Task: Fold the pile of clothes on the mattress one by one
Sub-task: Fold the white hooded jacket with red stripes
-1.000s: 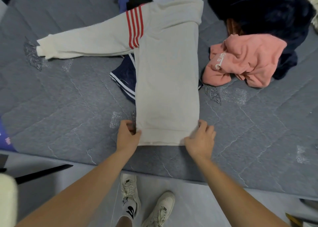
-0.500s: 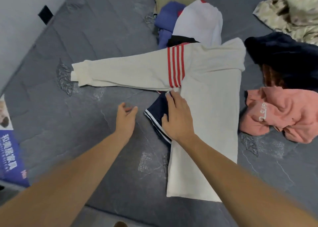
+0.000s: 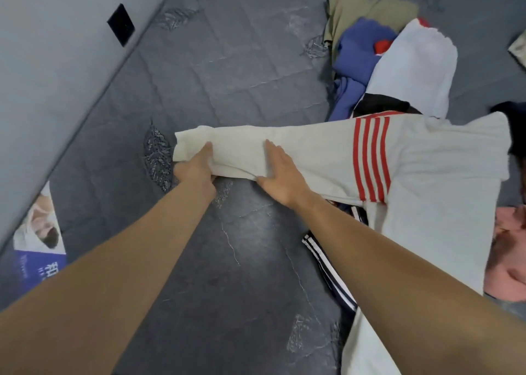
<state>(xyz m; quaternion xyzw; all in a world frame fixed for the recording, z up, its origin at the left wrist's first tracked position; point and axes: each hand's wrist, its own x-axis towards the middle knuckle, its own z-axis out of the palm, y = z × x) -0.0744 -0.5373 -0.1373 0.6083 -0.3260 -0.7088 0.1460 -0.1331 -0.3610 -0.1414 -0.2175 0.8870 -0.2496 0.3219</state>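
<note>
left hand [image 3: 196, 169] pinches cream striped cotton sweatshirt [image 3: 427, 198] cuff | right hand [image 3: 280, 175] flat, spread on sleeve | risk: sleeve fold drags body crooked toward grey quilted mattress [image 3: 227, 75] left edge

1. One mattress [image 3: 216, 70], grey and quilted;
2. Two hands: the left hand [image 3: 196, 168] and the right hand [image 3: 280, 175], each on one bare forearm;
3. One cream sweatshirt [image 3: 427, 204], with four red stripes [image 3: 370, 158] on its sleeve;
4. One navy garment [image 3: 327, 263] with white stripes under it;
5. One white garment [image 3: 412, 73]; one blue garment [image 3: 355, 56]; one khaki garment [image 3: 370, 10]; one pink garment [image 3: 509, 260];
6. One black wall plate [image 3: 121, 24];
7. One printed label [image 3: 39, 243] at the mattress edge.
</note>
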